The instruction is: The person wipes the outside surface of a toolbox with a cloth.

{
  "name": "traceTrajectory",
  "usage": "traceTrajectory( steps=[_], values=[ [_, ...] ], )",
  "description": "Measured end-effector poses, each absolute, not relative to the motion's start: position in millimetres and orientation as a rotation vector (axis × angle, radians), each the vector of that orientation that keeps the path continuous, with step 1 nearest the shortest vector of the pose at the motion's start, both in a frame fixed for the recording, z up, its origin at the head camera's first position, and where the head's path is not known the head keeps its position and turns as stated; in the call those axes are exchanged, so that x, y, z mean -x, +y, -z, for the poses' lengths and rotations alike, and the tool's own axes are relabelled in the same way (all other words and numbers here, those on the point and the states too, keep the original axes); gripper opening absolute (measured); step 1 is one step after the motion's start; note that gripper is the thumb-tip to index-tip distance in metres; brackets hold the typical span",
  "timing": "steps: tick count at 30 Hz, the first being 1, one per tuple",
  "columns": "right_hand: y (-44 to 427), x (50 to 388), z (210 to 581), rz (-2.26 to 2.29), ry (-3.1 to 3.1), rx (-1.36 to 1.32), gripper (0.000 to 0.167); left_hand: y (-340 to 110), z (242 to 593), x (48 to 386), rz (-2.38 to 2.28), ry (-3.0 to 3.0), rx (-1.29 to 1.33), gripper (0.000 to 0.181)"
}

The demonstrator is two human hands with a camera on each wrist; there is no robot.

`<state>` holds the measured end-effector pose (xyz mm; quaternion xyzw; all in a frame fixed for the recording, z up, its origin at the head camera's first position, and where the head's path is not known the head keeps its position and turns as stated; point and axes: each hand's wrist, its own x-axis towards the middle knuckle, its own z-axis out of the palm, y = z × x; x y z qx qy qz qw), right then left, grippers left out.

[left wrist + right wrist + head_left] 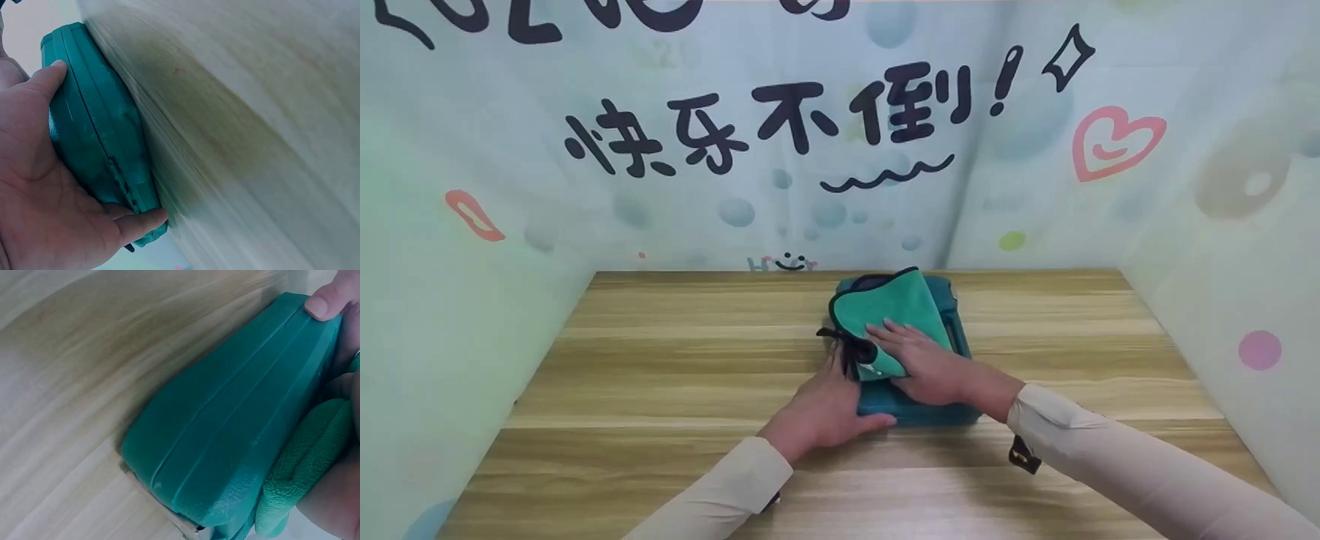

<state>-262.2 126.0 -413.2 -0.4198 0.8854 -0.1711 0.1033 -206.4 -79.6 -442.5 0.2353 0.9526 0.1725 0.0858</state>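
Note:
A teal case (915,412) lies flat on the table, with a folded green cloth piece (889,304) edged in black on top of it. The left hand (825,405) rests against the case's left side, thumb stretched along its near edge. Seen from the left wrist, the hand (50,174) spans the side of the case (84,118), its palm partly hiding it. The right hand (926,364) lies over the cloth with its fingers extended. In the right wrist view, the case (225,410) shows its ribbed side, and the fuzzy green cloth (309,461) is beside a hand.
The wooden table (682,360) extends around the case. A printed curtain (780,217) with lettering hangs along the table's back edge, with light panels at both sides. A dark strap piece (1024,455) hangs below the right sleeve.

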Motion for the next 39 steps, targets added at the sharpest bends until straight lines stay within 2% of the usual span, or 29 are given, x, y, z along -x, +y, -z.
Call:
traceTrajectory(
  steps=[7,15,23,33,39],
  values=[
    [127.1,273.0,414.5,0.574,2.622,1.167,0.062,-79.9,441.3,206.8,-0.485,2.843,-0.66,0.117],
    [141.8,302.2,419.1,0.608,2.725,1.048,0.062,-77.6,443.6,204.7,-0.514,2.853,-0.618,0.12],
    [160.8,332.2,416.0,0.698,2.801,0.754,0.064,-77.0,445.3,206.3,-0.535,2.845,-0.587,0.121],
    [181.8,356.2,420.2,1.015,2.754,0.676,0.052,-77.2,443.2,206.6,-0.529,2.845,-0.57,0.123],
    [182.2,355.4,424.1,0.889,2.846,0.739,0.055,-77.8,444.6,205.7,-0.526,2.852,-0.557,0.124]
  ],
)
